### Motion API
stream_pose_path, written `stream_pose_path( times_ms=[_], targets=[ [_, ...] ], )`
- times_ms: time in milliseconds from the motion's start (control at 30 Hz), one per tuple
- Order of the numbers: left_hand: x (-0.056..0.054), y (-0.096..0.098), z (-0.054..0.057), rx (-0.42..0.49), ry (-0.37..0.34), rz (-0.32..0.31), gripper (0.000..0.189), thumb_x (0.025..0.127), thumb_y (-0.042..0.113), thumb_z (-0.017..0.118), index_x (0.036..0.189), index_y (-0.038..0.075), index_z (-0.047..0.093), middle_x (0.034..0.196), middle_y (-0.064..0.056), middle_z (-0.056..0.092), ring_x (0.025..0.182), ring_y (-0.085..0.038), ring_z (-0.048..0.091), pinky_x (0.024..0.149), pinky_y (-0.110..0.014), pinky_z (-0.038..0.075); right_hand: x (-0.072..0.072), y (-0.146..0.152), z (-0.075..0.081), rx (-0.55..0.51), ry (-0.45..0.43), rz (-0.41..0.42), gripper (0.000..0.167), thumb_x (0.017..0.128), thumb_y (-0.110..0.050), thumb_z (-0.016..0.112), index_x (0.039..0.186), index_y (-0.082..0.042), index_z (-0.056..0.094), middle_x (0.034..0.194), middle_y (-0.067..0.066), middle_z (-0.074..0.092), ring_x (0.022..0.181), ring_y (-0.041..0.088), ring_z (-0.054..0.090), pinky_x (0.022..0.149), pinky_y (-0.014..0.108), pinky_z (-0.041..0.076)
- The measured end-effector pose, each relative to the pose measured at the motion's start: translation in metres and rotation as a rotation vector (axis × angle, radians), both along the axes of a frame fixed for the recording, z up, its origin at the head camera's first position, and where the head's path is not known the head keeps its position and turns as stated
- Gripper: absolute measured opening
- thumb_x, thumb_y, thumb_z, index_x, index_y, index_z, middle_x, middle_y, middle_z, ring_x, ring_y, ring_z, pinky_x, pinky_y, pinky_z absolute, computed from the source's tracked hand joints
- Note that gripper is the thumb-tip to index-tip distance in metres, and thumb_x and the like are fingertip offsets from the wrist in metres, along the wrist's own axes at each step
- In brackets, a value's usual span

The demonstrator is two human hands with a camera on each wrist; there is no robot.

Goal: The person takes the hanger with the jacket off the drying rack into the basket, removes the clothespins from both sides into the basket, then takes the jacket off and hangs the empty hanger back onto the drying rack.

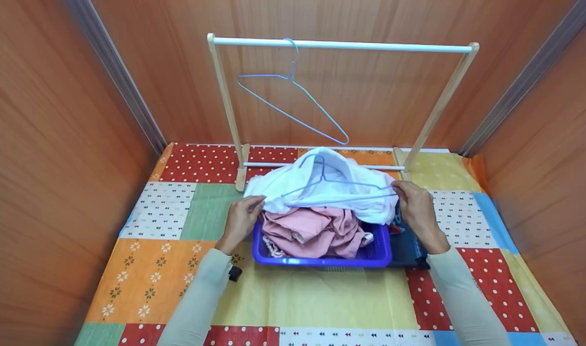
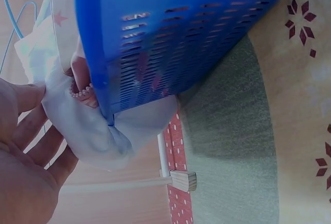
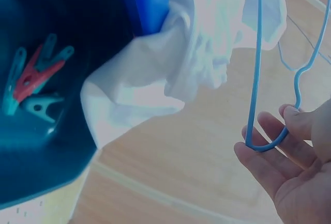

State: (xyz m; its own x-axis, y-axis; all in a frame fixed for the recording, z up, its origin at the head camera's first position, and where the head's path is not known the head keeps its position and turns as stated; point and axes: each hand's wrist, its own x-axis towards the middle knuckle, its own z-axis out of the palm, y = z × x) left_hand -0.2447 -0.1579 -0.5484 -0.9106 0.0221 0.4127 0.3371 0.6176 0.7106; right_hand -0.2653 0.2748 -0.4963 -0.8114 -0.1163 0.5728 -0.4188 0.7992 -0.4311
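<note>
Hanger [image 3: 254,89] in blue is held over the white garment [image 1: 370,211], at the middle of the counter [image 1: 331,302]; fingers of the right hand [image 1: 418,206] pinch its end, those of the left hand [image 1: 242,218] pinch the garment, seemingly to steady both. The hanger's other end is hard to make out. The garment hides the far rim of the basket [image 1: 322,262] and part of the rack [image 1: 341,44] along the counter's back edge.

Wood-grain walls [image 1: 38,168] on three sides, grey corner strips [image 1: 117,72], multicoloured patchwork cloth [image 1: 331,298] below
</note>
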Motion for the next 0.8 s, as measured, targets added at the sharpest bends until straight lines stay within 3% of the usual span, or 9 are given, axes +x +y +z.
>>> stream_pose_path(
  times_ms=[500,667,800],
  targets=[
    [0.002,-0.001,-0.006,-0.014,-0.047,0.022,0.02,0.093,0.01,0.067,0.111,0.006,0.075,0.105,-0.013,0.075,0.094,-0.027,0.073,0.08,-0.044,0.058,0.004,0.026,0.013,-0.001,-0.001,-0.069,0.015,0.094,-0.005,0.063,0.105,-0.001,0.073,0.103,0.019,0.074,0.098,0.038,0.07,0.084,0.055,0.054],
    [0.003,-0.001,-0.007,-0.015,-0.06,0.009,0.022,0.094,0.012,0.065,0.113,0.006,0.074,0.098,-0.011,0.076,0.074,-0.015,0.066,0.068,-0.034,0.055,0.007,0.033,0.016,0.006,0.001,-0.081,0.016,0.094,-0.004,0.062,0.106,-0.001,0.073,0.103,0.02,0.074,0.097,0.039,0.07,0.085,0.055,0.054],
    [0.003,-0.001,-0.008,-0.017,-0.053,0.008,0.023,0.094,0.014,0.066,0.114,0.007,0.074,0.097,-0.011,0.077,0.074,-0.013,0.066,0.069,-0.033,0.055,0.009,0.038,0.017,0.017,0.015,-0.091,0.015,0.094,-0.003,0.062,0.104,0.0,0.073,0.101,0.02,0.074,0.095,0.039,0.071,0.085,0.055,0.055]
  ],
)
